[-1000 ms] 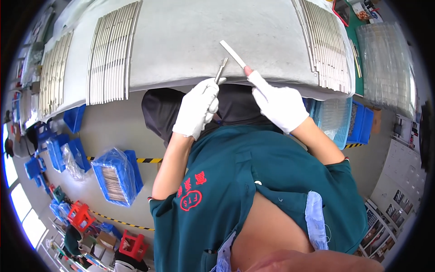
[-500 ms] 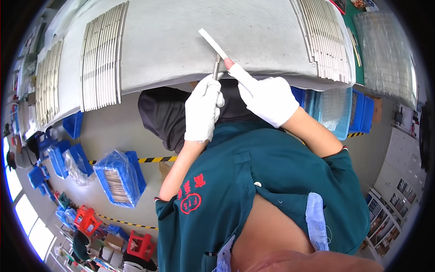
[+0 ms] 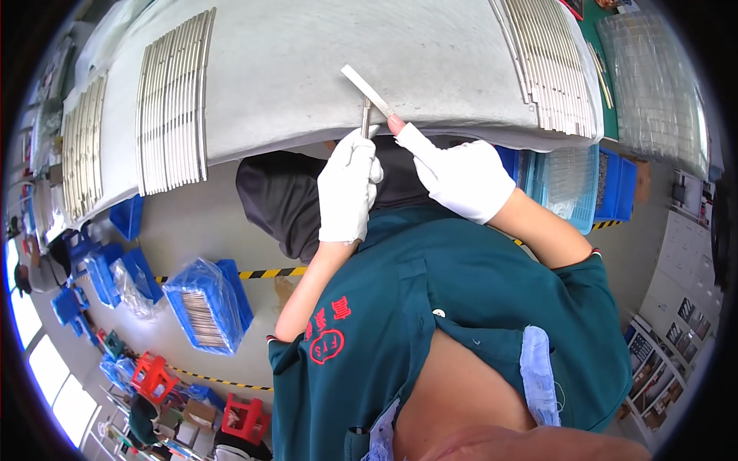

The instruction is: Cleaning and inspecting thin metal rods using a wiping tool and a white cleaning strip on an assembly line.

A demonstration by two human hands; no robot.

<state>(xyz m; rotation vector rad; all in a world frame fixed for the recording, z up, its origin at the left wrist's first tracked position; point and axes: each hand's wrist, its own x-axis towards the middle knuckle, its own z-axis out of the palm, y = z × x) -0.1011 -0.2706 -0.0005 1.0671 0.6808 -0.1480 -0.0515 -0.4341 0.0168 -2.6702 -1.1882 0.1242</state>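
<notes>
My left hand (image 3: 347,188), in a white glove, is closed around a slim metal rod (image 3: 366,121) whose far end points away from me. My right hand (image 3: 465,183), also gloved but with a bare fingertip showing, grips the near end of a flat white strip (image 3: 364,86). The strip slants up to the left and meets or crosses the rod's far end; whether they touch, I cannot tell. Both hands are by the near edge of the grey-covered table (image 3: 338,34). The rest of the rod is hidden in my left glove.
Metal rods lie side by side in a left row (image 3: 173,104), a far-left row (image 3: 83,146) and a right row (image 3: 547,69). Clear plastic trays (image 3: 652,92) stand at the right. Below are a light-blue basket (image 3: 588,188) and a bagged blue bin of rods (image 3: 204,311).
The white strip and my right hand have moved nearer to me and slightly right, shifting along the rod's end. My left hand has stayed nearly in place with the rod.
</notes>
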